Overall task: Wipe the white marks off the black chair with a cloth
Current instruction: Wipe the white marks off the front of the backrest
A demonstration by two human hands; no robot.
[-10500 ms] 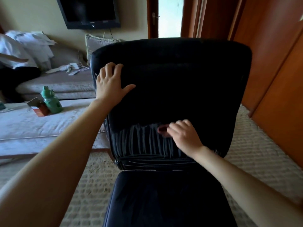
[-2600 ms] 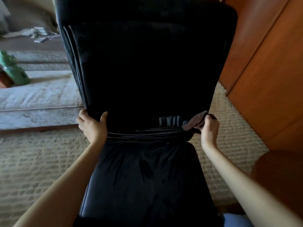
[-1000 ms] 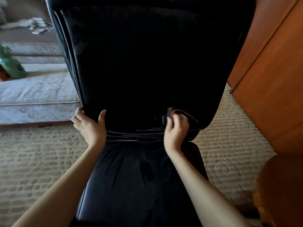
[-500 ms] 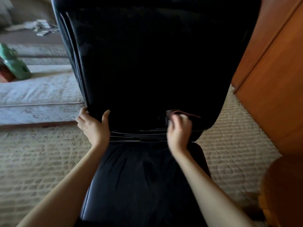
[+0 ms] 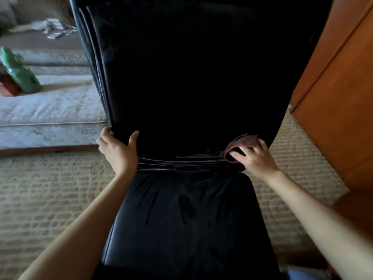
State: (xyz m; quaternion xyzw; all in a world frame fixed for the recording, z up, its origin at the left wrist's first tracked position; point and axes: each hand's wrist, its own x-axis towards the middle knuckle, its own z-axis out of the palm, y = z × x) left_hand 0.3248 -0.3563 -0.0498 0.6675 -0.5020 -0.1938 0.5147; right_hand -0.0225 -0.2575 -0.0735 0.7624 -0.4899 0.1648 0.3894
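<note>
Looking down from the head camera, the right hand has slid from lower centre to the lower right of the frame, its grip closed round the pink cloth, pressed to the bottom right corner of the black chair. The left hand keeps its grip clamped on the backrest's lower left edge. No white marks show now, so the wiping seems nearly done.

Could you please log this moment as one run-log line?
left hand: grips chair backrest's lower left edge | right hand: holds cloth against backrest's lower right corner
</note>
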